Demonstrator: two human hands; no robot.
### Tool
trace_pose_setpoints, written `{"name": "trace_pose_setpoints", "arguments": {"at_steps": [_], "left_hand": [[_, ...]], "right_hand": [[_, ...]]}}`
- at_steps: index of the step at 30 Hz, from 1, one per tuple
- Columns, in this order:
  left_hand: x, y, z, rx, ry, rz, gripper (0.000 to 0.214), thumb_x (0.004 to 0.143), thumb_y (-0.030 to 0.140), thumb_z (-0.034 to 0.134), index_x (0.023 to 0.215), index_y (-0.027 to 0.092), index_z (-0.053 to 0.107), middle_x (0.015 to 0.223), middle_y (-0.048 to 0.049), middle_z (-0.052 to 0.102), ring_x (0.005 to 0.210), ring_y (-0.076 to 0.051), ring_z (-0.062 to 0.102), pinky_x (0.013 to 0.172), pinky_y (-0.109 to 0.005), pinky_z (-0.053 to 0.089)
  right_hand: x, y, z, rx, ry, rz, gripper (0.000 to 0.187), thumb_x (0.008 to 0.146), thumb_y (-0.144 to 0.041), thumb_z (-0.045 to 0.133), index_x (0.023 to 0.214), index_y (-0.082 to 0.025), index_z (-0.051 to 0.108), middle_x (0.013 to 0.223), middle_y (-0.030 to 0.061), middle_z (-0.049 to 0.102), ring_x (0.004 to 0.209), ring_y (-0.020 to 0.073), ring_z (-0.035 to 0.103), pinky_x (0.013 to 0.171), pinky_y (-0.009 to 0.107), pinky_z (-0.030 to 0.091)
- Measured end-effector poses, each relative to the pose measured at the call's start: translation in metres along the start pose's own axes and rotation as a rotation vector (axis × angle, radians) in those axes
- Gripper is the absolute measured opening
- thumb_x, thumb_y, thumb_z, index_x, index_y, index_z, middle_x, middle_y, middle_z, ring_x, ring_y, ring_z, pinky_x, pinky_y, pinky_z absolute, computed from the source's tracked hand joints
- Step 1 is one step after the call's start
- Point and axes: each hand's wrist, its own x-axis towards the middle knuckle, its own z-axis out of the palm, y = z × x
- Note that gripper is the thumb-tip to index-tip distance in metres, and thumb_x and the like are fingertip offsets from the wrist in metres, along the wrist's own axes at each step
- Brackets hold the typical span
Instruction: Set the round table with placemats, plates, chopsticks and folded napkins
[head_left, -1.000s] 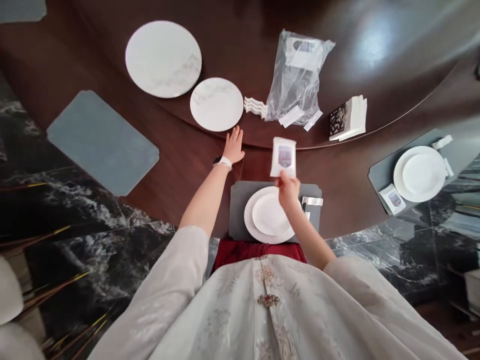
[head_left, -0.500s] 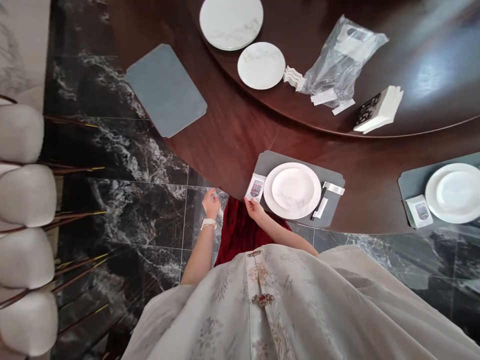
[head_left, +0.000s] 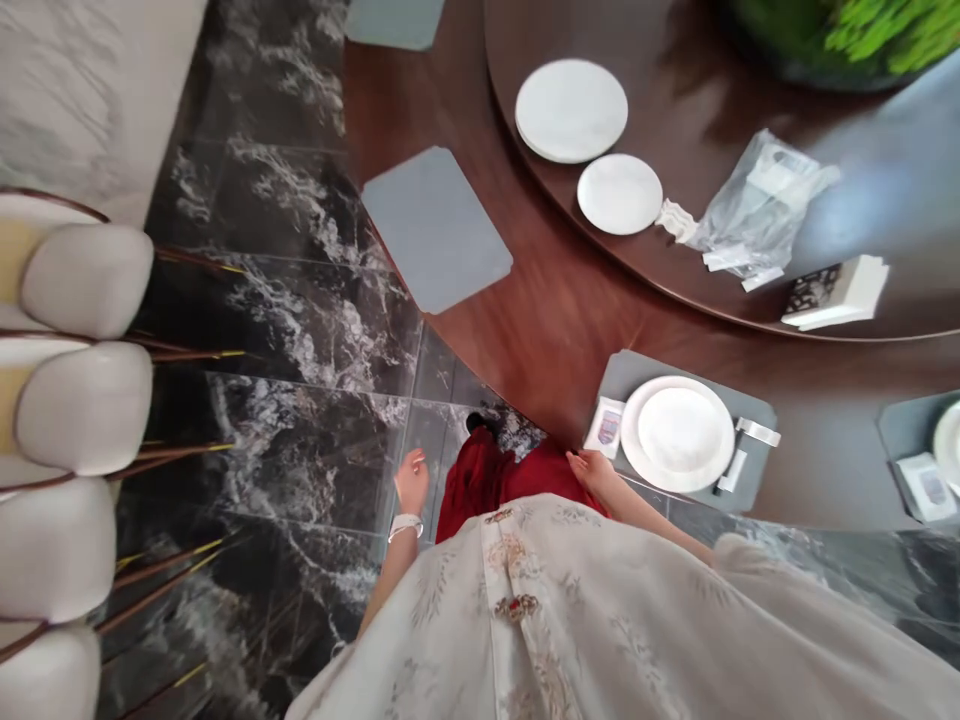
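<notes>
My left hand (head_left: 412,481) hangs over the dark marble floor beside my red skirt, fingers loosely apart, holding nothing. My right hand (head_left: 594,470) is open at the table's edge, just below a small white packet (head_left: 606,427) that lies on a grey placemat (head_left: 631,374). On that mat, right of the packet, a small white plate sits on a larger white plate (head_left: 676,432). A silver cutlery rest and chopsticks (head_left: 744,448) lie right of the plates.
An empty grey placemat (head_left: 436,226) lies at the table's left edge. On the raised inner round are two white plates (head_left: 571,109), a plastic bag (head_left: 763,205) and a napkin holder (head_left: 834,291). White chairs (head_left: 71,400) stand left. Another place setting (head_left: 927,455) shows far right.
The packet went from my raised right hand down onto the mat left of the plates, and that hand let go. My left hand left the table and dropped. My view swung left.
</notes>
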Motion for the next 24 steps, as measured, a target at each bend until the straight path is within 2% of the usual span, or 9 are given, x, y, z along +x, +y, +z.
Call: {"name": "trace_pose_setpoints", "arguments": {"at_steps": [2,4,7,9,11,13,17,21,24], "left_hand": [[0.054,0.017,-0.019,-0.023,-0.032,0.109,0.037,0.074,0.018,0.048,0.105,0.029,0.066,0.103,-0.0056,0.075,0.105,-0.027,0.072,0.099,-0.044,0.055],[0.116,0.054,-0.037,-0.043,-0.041,0.231,0.037,0.076,0.017,0.049,0.108,0.025,0.067,0.107,-0.009,0.074,0.107,-0.026,0.071,0.1,-0.045,0.055],[0.212,0.139,-0.051,-0.098,-0.067,0.423,0.038,0.079,0.016,0.049,0.113,0.019,0.066,0.113,-0.0129,0.073,0.109,-0.025,0.07,0.099,-0.043,0.055],[0.269,0.206,-0.05,-0.139,-0.107,0.525,0.037,0.083,0.016,0.049,0.116,0.018,0.065,0.113,-0.0133,0.073,0.108,-0.023,0.071,0.099,-0.042,0.056],[0.316,0.271,-0.042,-0.162,-0.167,0.598,0.034,0.086,0.018,0.049,0.116,0.018,0.065,0.111,-0.0125,0.074,0.106,-0.022,0.071,0.098,-0.041,0.056],[0.355,0.329,-0.028,-0.177,-0.24,0.645,0.03,0.088,0.019,0.052,0.114,0.019,0.066,0.108,-0.0117,0.074,0.104,-0.022,0.071,0.098,-0.041,0.056],[0.412,0.42,0.01,-0.251,-0.459,0.596,0.02,0.088,0.024,0.061,0.105,0.019,0.068,0.101,-0.0111,0.074,0.096,-0.022,0.072,0.098,-0.042,0.056],[0.451,0.517,0.06,-0.514,-0.769,0.342,0.021,0.086,0.032,0.071,0.097,0.014,0.067,0.092,-0.0113,0.073,0.084,-0.018,0.072,0.093,-0.041,0.057],[0.472,0.598,0.098,-0.636,-0.852,0.139,0.032,0.084,0.041,0.077,0.092,0.013,0.064,0.083,-0.0101,0.07,0.075,-0.015,0.07,0.088,-0.038,0.059]], "right_hand": [[0.024,-0.036,0.04,0.041,0.032,0.012,0.005,0.072,-0.026,0.058,0.073,-0.021,0.057,0.07,0.0062,0.063,0.073,0.0255,0.07,0.076,0.048,0.063],[0.07,-0.092,0.08,0.004,0.106,-0.088,0.029,0.072,-0.022,0.055,0.099,-0.019,0.064,0.099,0.0108,0.071,0.096,0.0255,0.07,0.094,0.048,0.058],[0.16,-0.195,0.117,-0.422,0.311,-0.423,0.062,0.076,-0.017,0.049,0.137,-0.009,0.052,0.15,0.0202,0.049,0.142,0.0272,0.044,0.12,0.048,0.035],[0.215,-0.254,0.123,-0.665,0.436,-0.497,0.074,0.077,-0.014,0.047,0.149,0.0,0.036,0.162,0.0252,0.027,0.153,0.0299,0.024,0.125,0.052,0.021],[0.257,-0.292,0.122,-0.798,0.556,-0.466,0.082,0.077,-0.014,0.048,0.153,0.007,0.025,0.164,0.0292,0.017,0.155,0.0345,0.015,0.125,0.057,0.012],[0.286,-0.307,0.122,-0.839,0.651,-0.419,0.088,0.075,-0.016,0.052,0.152,0.01,0.021,0.163,0.0321,0.017,0.154,0.0381,0.012,0.125,0.059,0.009],[0.318,-0.298,0.137,-0.834,0.743,-0.429,0.094,0.07,-0.017,0.054,0.152,0.013,0.019,0.163,0.0336,0.014,0.155,0.0381,0.007,0.126,0.056,0.01],[0.328,-0.291,0.152,-0.77,0.782,-0.419,0.097,0.069,-0.019,0.054,0.153,0.011,0.018,0.163,0.0323,0.013,0.155,0.0402,0.006,0.126,0.059,0.014],[0.33,-0.295,0.159,-0.745,0.801,-0.419,0.094,0.071,-0.021,0.053,0.154,0.007,0.019,0.164,0.0285,0.018,0.155,0.0398,0.008,0.125,0.059,0.02]]}}
